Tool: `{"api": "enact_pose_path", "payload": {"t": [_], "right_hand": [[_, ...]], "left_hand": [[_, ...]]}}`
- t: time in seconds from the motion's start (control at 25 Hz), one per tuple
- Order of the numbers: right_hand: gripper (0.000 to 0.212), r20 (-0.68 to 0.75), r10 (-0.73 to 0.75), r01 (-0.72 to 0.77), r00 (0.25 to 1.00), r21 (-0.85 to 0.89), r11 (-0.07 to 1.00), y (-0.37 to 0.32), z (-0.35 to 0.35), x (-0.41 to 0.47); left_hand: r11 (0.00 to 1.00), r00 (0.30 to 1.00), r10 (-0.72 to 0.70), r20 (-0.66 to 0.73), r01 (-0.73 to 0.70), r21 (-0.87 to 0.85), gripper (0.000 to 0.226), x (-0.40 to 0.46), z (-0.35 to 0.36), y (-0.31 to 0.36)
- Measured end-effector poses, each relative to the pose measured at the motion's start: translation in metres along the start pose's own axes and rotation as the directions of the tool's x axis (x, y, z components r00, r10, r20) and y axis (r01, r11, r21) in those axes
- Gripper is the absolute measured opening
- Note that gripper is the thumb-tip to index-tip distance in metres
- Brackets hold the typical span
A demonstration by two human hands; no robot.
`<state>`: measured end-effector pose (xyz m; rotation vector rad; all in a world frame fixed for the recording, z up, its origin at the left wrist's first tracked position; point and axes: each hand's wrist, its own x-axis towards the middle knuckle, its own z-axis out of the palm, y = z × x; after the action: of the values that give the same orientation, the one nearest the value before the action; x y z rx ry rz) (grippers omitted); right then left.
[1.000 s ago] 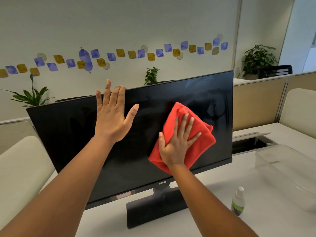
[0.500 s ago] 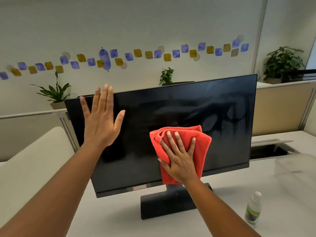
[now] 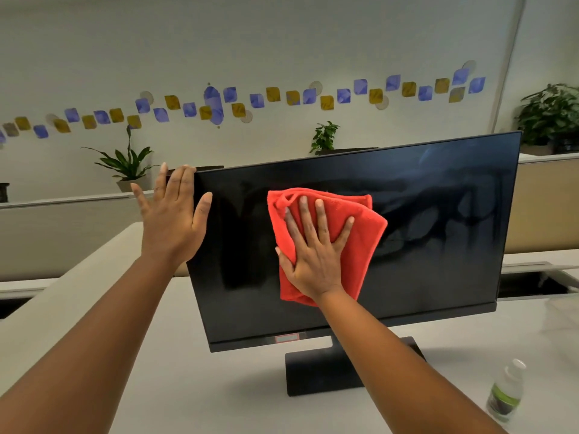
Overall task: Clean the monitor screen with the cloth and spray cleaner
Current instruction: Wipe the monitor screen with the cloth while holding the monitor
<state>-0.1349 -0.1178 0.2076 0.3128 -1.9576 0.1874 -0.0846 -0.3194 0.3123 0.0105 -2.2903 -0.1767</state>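
A black monitor [image 3: 438, 233] stands on a white desk, its dark screen streaked with wet smears on the right half. My right hand [image 3: 313, 255] lies flat with fingers spread on a folded red cloth [image 3: 360, 245], pressing it against the screen left of centre. My left hand [image 3: 172, 220] rests flat on the monitor's upper left corner, fingers over the top edge, bracing it. A small spray bottle [image 3: 506, 393] with a green label stands on the desk at the lower right.
The monitor's black stand [image 3: 313, 374] sits on the white desk [image 3: 203, 386]. A clear plastic bin [image 3: 560, 321] is at the right edge. A cable slot [image 3: 532, 283] opens behind the monitor. Potted plants [image 3: 125, 164] stand on low partitions behind.
My right hand slid the red cloth left across the screen and now up. My left hand shifted left to the monitor's upper left corner. The camera view swung left.
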Motion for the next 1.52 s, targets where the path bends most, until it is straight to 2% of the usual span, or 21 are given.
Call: {"api": "enact_pose_path", "payload": {"t": [0.12,0.24,0.48,0.64,0.84,0.96,1.12,1.28,1.52], "right_hand": [[0.067,0.011,-0.159,0.159,0.987,0.014,0.987,-0.025,0.009,-0.008],[0.066,0.042,-0.335,0.336,0.941,-0.012,0.942,-0.041,0.019,-0.026],[0.066,0.193,-0.532,0.554,0.825,-0.089,0.827,-0.032,0.031,-0.087],[0.069,0.219,-0.549,0.581,0.807,-0.123,0.805,-0.006,0.024,-0.097],[0.072,0.156,-0.321,0.336,0.934,-0.083,0.938,-0.004,0.009,-0.067],[0.066,0.145,-0.340,0.344,0.929,-0.001,0.939,-0.025,0.006,-0.043],[0.066,0.201,-0.477,0.480,0.856,0.035,0.877,-0.055,0.013,-0.040],[0.071,0.311,-0.637,0.651,0.705,0.071,0.755,-0.078,0.022,-0.068],[0.065,0.487,-0.699,0.735,0.524,0.155,0.660,-0.086,0.022,-0.105]], "left_hand": [[1.000,1.000,-0.020,-0.016,0.020,-0.007,0.065,0.000,0.002,-0.001],[1.000,1.000,-0.022,-0.022,0.023,0.016,0.066,-0.003,0.006,-0.002],[0.999,1.000,-0.003,-0.022,0.004,0.046,0.066,-0.004,0.008,-0.005],[0.998,1.000,0.013,-0.012,-0.012,0.066,0.065,-0.002,0.008,-0.010],[0.999,1.000,0.012,-0.013,-0.012,0.039,0.065,0.000,0.010,-0.010],[1.000,1.000,0.006,-0.014,-0.006,0.009,0.064,-0.001,0.012,-0.011],[1.000,1.000,0.017,-0.010,-0.017,0.007,0.064,-0.001,0.011,-0.011],[1.000,1.000,0.018,-0.001,-0.018,0.023,0.064,-0.002,0.010,-0.012],[0.999,1.000,0.024,0.015,-0.025,0.045,0.063,-0.002,0.008,-0.012]]}}
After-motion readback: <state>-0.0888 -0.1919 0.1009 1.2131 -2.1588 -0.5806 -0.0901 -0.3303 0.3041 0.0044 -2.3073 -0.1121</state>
